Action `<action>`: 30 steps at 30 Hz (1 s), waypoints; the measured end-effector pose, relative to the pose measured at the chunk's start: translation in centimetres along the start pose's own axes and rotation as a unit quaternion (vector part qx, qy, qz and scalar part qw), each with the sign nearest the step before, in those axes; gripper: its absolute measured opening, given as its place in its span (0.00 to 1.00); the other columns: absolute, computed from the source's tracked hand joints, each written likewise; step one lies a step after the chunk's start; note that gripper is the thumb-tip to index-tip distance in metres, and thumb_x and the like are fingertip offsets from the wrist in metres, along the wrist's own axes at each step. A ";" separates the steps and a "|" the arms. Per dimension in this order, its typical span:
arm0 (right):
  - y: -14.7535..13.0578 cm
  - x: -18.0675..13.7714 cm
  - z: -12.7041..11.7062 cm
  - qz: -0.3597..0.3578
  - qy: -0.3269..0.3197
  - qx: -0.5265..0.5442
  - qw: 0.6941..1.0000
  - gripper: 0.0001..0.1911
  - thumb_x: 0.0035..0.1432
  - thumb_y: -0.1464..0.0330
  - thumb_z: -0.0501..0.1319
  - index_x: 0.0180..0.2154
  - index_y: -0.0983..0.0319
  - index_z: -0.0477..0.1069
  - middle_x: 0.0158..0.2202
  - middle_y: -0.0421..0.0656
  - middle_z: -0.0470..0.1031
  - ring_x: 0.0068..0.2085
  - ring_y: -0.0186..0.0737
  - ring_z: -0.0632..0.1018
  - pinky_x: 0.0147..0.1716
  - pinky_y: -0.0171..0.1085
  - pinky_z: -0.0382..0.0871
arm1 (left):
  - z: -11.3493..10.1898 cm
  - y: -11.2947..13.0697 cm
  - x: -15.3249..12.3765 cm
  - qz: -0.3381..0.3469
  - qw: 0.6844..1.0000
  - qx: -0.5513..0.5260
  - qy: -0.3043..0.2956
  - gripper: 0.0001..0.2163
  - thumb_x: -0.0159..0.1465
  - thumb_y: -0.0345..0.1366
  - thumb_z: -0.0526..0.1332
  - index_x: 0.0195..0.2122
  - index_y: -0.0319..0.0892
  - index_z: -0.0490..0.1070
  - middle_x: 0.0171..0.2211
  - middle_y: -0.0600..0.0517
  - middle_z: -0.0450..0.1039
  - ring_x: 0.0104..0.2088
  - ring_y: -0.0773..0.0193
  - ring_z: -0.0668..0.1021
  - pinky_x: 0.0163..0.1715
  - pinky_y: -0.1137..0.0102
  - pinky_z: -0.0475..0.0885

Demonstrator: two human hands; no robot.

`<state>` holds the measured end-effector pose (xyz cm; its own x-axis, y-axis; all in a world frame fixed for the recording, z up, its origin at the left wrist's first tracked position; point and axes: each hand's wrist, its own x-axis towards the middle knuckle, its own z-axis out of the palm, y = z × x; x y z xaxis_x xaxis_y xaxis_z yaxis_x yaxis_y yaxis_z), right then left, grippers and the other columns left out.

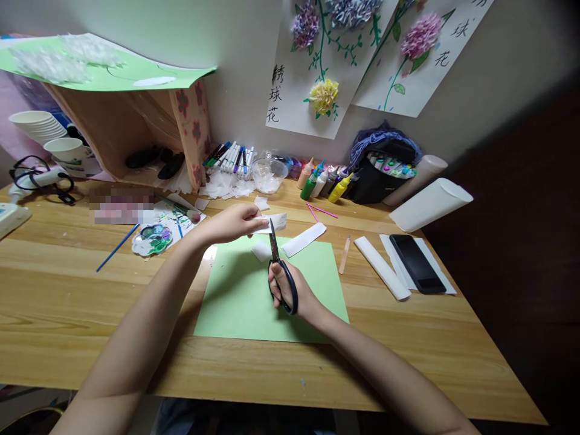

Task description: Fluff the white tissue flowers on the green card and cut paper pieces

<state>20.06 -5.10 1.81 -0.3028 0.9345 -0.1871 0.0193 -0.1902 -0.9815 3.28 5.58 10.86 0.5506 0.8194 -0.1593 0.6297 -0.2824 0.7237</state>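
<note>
Above the back edge of a green sheet of paper point(244, 302), my left hand point(242, 220) pinches a folded strip of white tissue paper point(278, 222). My right hand point(290, 287) grips black-handled scissors point(274, 248), fingers through the loops. The blades point away from me and cross the strip just right of my left fingertips. A small white piece point(261, 251) is on the green sheet beneath. Another folded white strip point(303, 239) lies at the sheet's back right edge.
Right of the sheet are a wooden stick point(345, 255), a long white folded strip point(382, 267) and a black phone point(417, 263). Paint bottles point(319, 181), markers point(233, 158) and a clear bowl point(269, 174) line the wall. A paint palette point(153, 239) and brush point(116, 248) lie left.
</note>
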 end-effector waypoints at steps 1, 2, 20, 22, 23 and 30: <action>0.1 0.0 0.0 0.000 0.003 0.002 1.000 0.27 0.53 0.41 0.52 0.30 0.60 0.60 0.15 0.30 0.56 0.13 0.27 0.61 0.12 0.29 0.63 | 0.0 0.0 0.0 -0.001 1.000 -0.005 0.001 0.17 0.60 0.50 0.54 0.26 0.41 0.64 0.23 0.54 0.66 0.23 0.69 0.65 0.21 0.73 0.56; 0.3 0.1 -0.1 -0.002 0.004 -0.001 1.000 0.27 0.54 0.41 0.52 0.30 0.60 0.60 0.15 0.30 0.57 0.13 0.27 0.61 0.12 0.29 0.63 | 0.0 -0.1 0.0 -0.003 1.000 -0.008 0.001 0.17 0.60 0.50 0.55 0.26 0.41 0.64 0.23 0.54 0.65 0.23 0.69 0.65 0.21 0.74 0.56; 0.5 -0.9 0.9 0.024 0.021 -0.007 0.999 0.25 0.56 0.44 0.52 0.28 0.60 0.59 0.11 0.29 0.58 0.11 0.28 0.62 0.11 0.28 0.61 | -0.6 0.3 -0.4 0.010 0.996 0.004 -0.086 0.17 0.60 0.51 0.55 0.25 0.40 0.64 0.22 0.55 0.65 0.23 0.69 0.65 0.22 0.73 0.57; 0.3 -0.9 1.1 0.023 0.021 0.012 0.999 0.25 0.56 0.44 0.53 0.29 0.60 0.59 0.11 0.29 0.59 0.11 0.28 0.63 0.11 0.27 0.60 | -0.8 0.3 -0.5 0.005 0.997 -0.004 -0.078 0.18 0.60 0.51 0.55 0.25 0.41 0.64 0.22 0.55 0.65 0.23 0.69 0.65 0.23 0.73 0.58; 0.1 -0.9 1.1 0.019 0.024 0.028 0.999 0.25 0.56 0.44 0.52 0.29 0.60 0.60 0.11 0.30 0.59 0.11 0.28 0.64 0.11 0.27 0.60 | -0.8 0.3 -0.5 0.005 0.997 -0.010 -0.075 0.18 0.59 0.51 0.56 0.25 0.41 0.64 0.23 0.55 0.64 0.23 0.69 0.66 0.23 0.73 0.58; -2.3 0.5 -0.6 -0.051 0.096 0.079 0.991 0.22 0.57 0.49 0.56 0.29 0.62 0.63 0.15 0.33 0.64 0.17 0.32 0.71 0.21 0.33 0.71 | 1.8 1.4 0.0 0.053 0.993 -0.023 -0.104 0.20 0.61 0.54 0.52 0.25 0.41 0.63 0.22 0.55 0.63 0.22 0.69 0.64 0.22 0.73 0.58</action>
<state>20.47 -3.98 3.92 -0.1074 0.9886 -0.1058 -0.1569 -0.1219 -0.9801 5.16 4.28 10.69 0.7166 0.6641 -0.2130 0.5393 -0.3340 0.7731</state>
